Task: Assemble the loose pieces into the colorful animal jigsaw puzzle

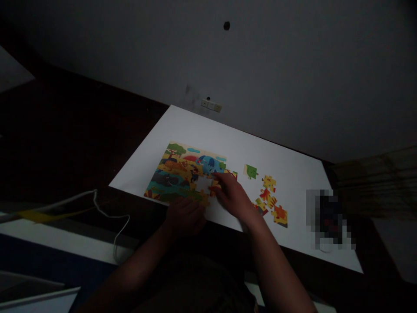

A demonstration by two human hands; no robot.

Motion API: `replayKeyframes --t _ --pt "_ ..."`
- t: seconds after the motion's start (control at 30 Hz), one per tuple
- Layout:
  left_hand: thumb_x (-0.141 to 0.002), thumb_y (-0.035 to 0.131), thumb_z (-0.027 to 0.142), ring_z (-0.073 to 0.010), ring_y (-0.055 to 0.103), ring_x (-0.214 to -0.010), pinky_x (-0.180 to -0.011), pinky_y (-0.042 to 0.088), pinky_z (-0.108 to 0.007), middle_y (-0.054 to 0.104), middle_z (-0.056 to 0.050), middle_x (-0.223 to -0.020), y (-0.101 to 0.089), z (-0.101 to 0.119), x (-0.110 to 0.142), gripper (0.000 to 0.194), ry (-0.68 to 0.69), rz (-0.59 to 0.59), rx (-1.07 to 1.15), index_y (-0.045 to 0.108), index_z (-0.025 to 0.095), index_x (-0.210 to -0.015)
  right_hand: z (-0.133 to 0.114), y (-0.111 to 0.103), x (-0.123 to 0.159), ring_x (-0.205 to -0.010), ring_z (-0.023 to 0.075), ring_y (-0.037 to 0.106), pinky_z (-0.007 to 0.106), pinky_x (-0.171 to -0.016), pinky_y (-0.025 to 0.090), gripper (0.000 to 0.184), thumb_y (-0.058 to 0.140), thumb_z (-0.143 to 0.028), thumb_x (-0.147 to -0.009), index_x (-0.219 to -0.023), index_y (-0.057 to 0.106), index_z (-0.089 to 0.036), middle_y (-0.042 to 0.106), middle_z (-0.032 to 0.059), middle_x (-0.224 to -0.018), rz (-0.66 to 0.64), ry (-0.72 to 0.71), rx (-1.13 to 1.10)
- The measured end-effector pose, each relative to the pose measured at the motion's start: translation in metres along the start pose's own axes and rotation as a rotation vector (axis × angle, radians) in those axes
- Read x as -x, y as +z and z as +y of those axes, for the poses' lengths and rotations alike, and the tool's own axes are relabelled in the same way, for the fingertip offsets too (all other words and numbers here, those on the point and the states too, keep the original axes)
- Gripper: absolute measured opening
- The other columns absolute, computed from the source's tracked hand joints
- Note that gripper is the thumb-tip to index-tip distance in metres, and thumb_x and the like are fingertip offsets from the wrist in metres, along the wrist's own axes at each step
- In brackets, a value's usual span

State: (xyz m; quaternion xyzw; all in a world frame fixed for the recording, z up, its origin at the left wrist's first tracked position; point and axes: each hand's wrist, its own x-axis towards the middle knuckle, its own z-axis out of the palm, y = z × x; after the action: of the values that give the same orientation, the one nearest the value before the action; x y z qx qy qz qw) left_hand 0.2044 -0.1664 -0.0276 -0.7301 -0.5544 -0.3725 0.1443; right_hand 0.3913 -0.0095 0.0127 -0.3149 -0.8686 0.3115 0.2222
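A partly joined jigsaw puzzle with cartoon animals, a tree and a river lies on the white table. A pale gap shows at its right, beside a blue elephant. My right hand reaches over this right side, thumb and fingers pinched at a small yellow and red puzzle piece, partly covered by the fingers. Loosely curled, my left hand rests at the puzzle's near edge; its fingertips are dim, and nothing shows in it.
Loose pieces lie right of my right hand: a green puzzle piece and several yellow and orange puzzle pieces. A pixelated dark object sits at the table's right end. A white cable hangs at the left. A wall stands behind.
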Motion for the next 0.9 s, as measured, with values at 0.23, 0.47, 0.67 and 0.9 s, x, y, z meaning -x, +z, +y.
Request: replayKeyframes --t 0.23,0.47,0.67,0.9 --pt "-0.100 0.065 0.018 -0.0231 0.069 -0.076 -0.070 0.048 -0.039 0.073 -0.003 -0.081 -0.013 0.004 -0.013 0.011 -0.140 -0.192 0.083 0.072 0.024 -0.093 0.003 0.009 0.000 -0.110 0.0317 0.078 0.051 -0.095 0.067 0.025 0.075 -0.030 -0.102 -0.127 0.079 -0.029 0.081 0.0122 -0.120 0.151 0.051 0.005" --pt "-0.098 0.068 0.020 -0.0367 0.075 -0.122 -0.104 0.061 -0.056 0.082 -0.014 -0.130 -0.025 -0.001 -0.034 0.034 -0.274 -0.288 -0.063 0.072 0.021 -0.132 0.004 0.021 0.012 -0.114 0.0303 0.077 0.050 -0.101 0.067 0.015 0.071 -0.027 -0.106 -0.118 0.080 -0.028 0.081 0.0112 -0.118 0.243 -0.002 -0.009" --pt "-0.101 0.067 0.025 -0.0372 0.071 -0.142 -0.117 0.060 -0.057 0.075 -0.017 -0.150 -0.013 -0.018 -0.036 0.038 -0.264 -0.270 -0.004 0.071 0.022 -0.139 0.006 0.017 0.018 -0.116 0.0265 0.078 0.046 -0.103 0.067 0.027 0.058 -0.017 -0.107 -0.114 0.081 -0.030 0.080 0.0086 -0.122 0.256 0.009 -0.110" --pt "-0.102 0.067 0.024 -0.0388 0.071 -0.140 -0.116 0.061 -0.060 0.076 -0.018 -0.147 -0.010 -0.017 -0.040 0.028 -0.297 -0.340 -0.010 0.075 0.022 -0.129 0.004 0.013 0.020 -0.112 0.0263 0.078 0.044 -0.097 0.068 0.019 0.066 -0.019 -0.105 -0.113 0.080 -0.030 0.081 0.0085 -0.119 0.215 0.034 -0.199"
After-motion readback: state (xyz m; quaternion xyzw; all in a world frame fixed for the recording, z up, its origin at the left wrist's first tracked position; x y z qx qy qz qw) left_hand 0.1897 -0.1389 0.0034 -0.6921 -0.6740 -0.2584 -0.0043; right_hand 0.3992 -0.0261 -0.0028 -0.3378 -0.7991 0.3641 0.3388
